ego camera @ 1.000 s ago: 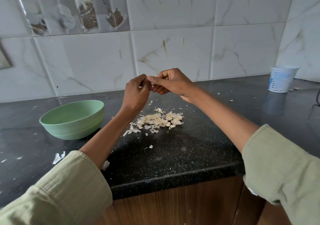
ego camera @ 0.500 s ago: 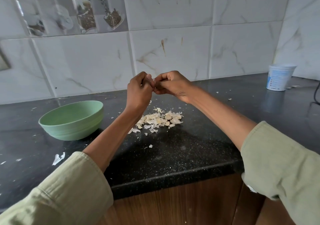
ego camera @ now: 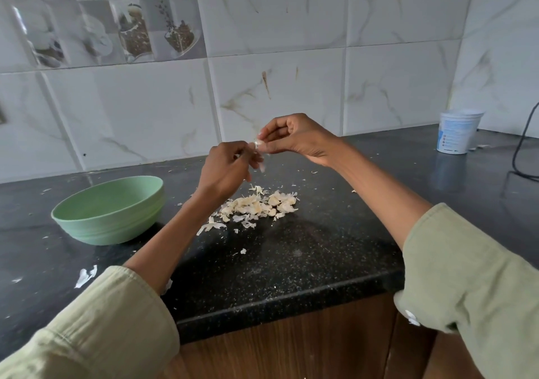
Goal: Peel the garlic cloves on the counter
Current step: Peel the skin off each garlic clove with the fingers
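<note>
Speckled black worktop [ego camera: 291, 262] holds papery skins [ego camera: 256, 205]; both hands (left [ego camera: 226, 167], right [ego camera: 297, 139]) pinch a pale clove [ego camera: 259, 144].

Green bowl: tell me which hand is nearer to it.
Left. The left hand is raised just right of the green bowl; the right hand is farther right, beyond it.

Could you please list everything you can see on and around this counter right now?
garlic clove: one, whitish, pinched between both hands above the counter
pile of cloves and skins: one, cream, middle of the counter
bowl: one, pale green, left of the pile
tub: one, white and blue, far right by the wall
cable: one, black, right edge
counter: black, speckled, flecked with skin bits
left hand: pinches the clove
right hand: pinches the clove
</note>
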